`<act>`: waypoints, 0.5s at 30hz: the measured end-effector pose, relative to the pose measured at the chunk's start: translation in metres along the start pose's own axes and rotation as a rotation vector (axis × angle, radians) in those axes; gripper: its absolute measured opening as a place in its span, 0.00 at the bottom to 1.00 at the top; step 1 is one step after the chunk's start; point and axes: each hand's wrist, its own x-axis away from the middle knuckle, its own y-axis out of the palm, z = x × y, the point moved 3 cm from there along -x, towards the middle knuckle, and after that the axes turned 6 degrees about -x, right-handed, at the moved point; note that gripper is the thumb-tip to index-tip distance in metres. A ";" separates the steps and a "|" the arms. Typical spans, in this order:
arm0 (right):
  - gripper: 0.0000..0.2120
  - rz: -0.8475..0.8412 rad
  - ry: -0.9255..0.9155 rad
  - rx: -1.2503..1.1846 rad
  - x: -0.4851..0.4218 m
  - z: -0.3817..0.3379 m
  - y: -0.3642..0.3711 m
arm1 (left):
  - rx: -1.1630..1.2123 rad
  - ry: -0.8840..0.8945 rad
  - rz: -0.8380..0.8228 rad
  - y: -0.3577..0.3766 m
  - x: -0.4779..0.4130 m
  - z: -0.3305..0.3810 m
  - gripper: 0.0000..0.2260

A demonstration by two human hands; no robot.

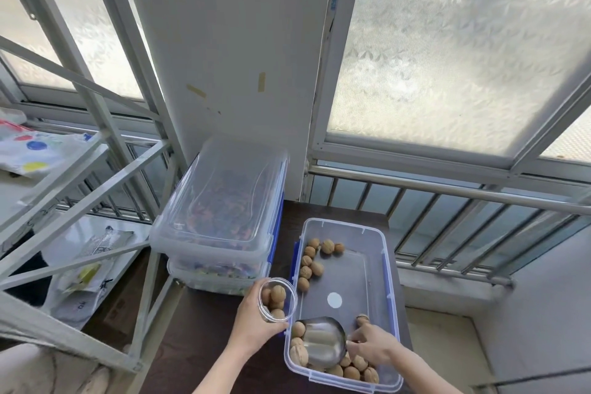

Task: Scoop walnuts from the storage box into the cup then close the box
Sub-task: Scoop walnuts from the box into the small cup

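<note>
Lower centre of the frame, on a dark counter (204, 323): the work sits here, below frosted window panes and a railing;
Stacked boxes (220, 211): two clear, lidded, rectangular tubs left of centre, filled with dark mixed contents; not part of the job;
Storage box (388, 268): clear plastic with blue latches, lid off and not seen in the frame; its long axis runs from the bottom edge up toward the railing; smooth floor bare in the middle, with a white round sticker;
Walnuts (315, 260): tan, wrinkled, roundish shells; one cluster at the far left wall, another heaped at the near end around the scoop;
Scoop (324, 344): shiny metal, rounded bowl, apparently empty, lying low in the near end with its mouth toward the upper left;
Right hand (371, 349): grip closed on the scoop's handle end, at the lower right;
Cup (277, 299): clear, round-rimmed, tilted, holding a few walnuts, just outside the box's left wall;
Left hand (252, 326): grip wrapped around the cup;
Key relation: cup lies up and left of the scoop, close by, so a loaded scoop likely needs only a short lift over the wall.
</note>
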 end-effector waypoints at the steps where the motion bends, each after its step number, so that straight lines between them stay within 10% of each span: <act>1: 0.18 0.016 -0.008 -0.002 0.000 0.000 0.000 | -0.001 -0.001 -0.004 0.000 0.000 0.000 0.33; 15: 0.18 0.219 -0.090 -0.230 0.010 0.023 -0.012 | -0.021 0.036 -0.020 -0.001 0.000 0.002 0.32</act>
